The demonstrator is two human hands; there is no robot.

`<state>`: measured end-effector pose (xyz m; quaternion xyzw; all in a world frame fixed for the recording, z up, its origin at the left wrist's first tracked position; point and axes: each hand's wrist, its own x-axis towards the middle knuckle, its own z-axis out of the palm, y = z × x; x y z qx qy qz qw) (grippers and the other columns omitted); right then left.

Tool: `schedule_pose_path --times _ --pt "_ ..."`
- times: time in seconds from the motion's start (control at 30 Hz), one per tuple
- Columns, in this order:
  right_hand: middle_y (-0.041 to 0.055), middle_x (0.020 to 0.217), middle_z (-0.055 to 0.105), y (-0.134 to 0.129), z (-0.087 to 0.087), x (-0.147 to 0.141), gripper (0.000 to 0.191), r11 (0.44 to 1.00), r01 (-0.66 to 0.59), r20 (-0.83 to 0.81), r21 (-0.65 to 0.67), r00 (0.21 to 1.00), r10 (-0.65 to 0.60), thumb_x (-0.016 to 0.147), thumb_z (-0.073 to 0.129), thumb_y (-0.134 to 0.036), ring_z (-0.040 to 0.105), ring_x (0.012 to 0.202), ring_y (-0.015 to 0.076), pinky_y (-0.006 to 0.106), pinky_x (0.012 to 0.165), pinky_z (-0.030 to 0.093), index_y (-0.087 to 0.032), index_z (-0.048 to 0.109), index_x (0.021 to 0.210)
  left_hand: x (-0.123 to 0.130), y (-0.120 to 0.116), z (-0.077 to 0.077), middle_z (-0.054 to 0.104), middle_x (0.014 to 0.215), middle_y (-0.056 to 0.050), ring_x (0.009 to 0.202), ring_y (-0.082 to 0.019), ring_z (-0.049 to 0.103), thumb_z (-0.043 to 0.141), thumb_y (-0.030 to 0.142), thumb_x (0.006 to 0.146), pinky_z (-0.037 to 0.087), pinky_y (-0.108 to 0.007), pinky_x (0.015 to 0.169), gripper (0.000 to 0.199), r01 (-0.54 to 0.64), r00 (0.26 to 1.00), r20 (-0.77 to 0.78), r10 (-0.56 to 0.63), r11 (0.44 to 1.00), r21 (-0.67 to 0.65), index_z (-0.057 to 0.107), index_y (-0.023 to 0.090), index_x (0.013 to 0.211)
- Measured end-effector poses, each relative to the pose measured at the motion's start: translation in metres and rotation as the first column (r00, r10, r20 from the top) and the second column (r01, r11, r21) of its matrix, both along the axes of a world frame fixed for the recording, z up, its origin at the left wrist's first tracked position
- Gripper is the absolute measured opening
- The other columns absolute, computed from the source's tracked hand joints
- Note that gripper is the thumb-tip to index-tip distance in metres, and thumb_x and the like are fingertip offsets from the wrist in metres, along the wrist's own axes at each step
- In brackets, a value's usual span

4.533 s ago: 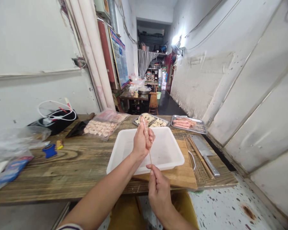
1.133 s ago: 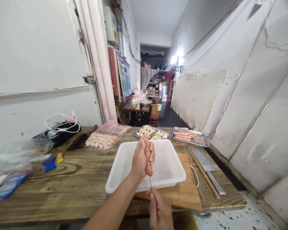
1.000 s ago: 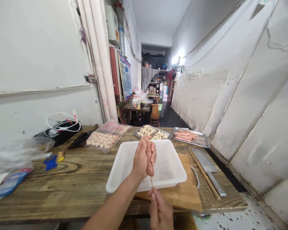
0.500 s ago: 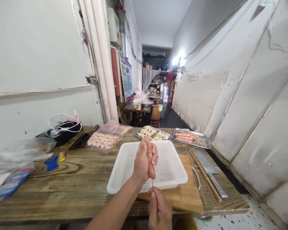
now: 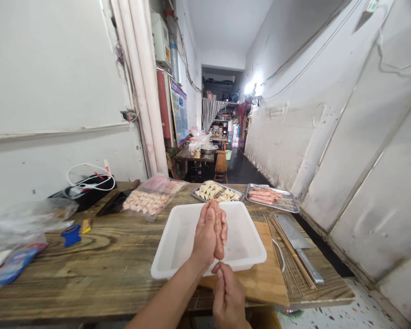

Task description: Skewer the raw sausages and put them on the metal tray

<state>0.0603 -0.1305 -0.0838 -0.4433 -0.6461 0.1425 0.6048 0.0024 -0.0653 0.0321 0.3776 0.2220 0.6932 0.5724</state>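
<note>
Over the white plastic tub (image 5: 178, 269), my left hand (image 5: 206, 233) is wrapped round a long piece of pinkish ground meat (image 5: 219, 249). The meat sits on a thin wooden skewer and slants toward me. Below it, at the tub's near edge, my right hand (image 5: 228, 292) pinches the skewer's lower end, of which only a short bit shows. A wooden board (image 5: 260, 285) lies partly under the tub.
Behind the tub are a tray of pale folded pieces (image 5: 208, 189), a tray of meat skewers (image 5: 263, 195) and a bag of meat pieces (image 5: 147, 201). A cleaver (image 5: 294, 233) and loose skewers (image 5: 291, 256) lie right. Left are a blue object (image 5: 71, 235) and plastic bags (image 5: 30, 224).
The fingers of my left hand have shifted and straightened along the meat. The meat's lower end sits slightly lower, closer to my right hand, with less bare skewer showing.
</note>
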Motion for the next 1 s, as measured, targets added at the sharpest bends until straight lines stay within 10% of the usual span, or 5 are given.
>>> schedule_pose_path --times 0.2,0.43,0.83,1.0 --pt "-0.0052 0.057 0.039 0.007 0.015 0.019 0.028 0.954 -0.252 -0.018 -0.163 0.967 0.253 0.097 0.029 -0.030 0.035 0.044 0.0098 0.021 0.042 0.026 -0.018 0.053 0.090 -0.002 -0.004 0.006 0.056 0.088 -0.002 0.052 -0.007 0.050 0.058 0.043 0.083 0.043 -0.021 0.048 0.036 -0.085 0.996 -0.015 0.085 0.996 -0.013 0.052 0.023 0.112" --pt "-0.0108 0.051 0.024 0.002 0.032 0.014 0.032 0.826 -0.508 -0.338 -0.245 0.843 0.418 0.098 0.029 -0.041 0.024 0.042 0.0080 0.020 0.041 0.019 -0.017 0.049 0.094 -0.016 0.008 0.011 0.048 0.072 0.001 0.045 -0.004 0.041 0.052 0.040 0.087 0.034 -0.015 0.040 0.029 0.483 0.855 0.263 -0.447 0.871 -0.089 0.050 0.019 0.107" --pt "-0.0136 0.045 0.021 -0.003 0.035 0.003 0.034 0.727 -0.626 -0.529 -0.280 0.733 0.427 0.094 0.036 -0.049 0.016 0.038 0.0054 0.018 0.037 0.012 -0.018 0.048 0.089 -0.018 0.019 -0.004 0.039 0.054 0.006 0.029 -0.004 0.026 0.037 0.050 0.091 0.025 -0.017 0.027 0.036 0.529 0.810 0.322 -0.490 0.847 -0.043 0.053 0.018 0.092" --pt "-0.0130 0.044 0.023 0.004 0.039 0.008 0.031 0.782 -0.546 -0.454 -0.299 0.803 0.387 0.094 0.037 -0.046 0.019 0.038 0.0058 0.018 0.038 0.015 -0.019 0.047 0.082 -0.013 0.022 -0.001 0.036 0.055 0.007 0.032 -0.003 0.027 0.048 0.051 0.086 0.029 -0.015 0.029 0.031 0.288 0.909 0.337 -0.245 0.954 -0.086 0.050 0.020 0.086"
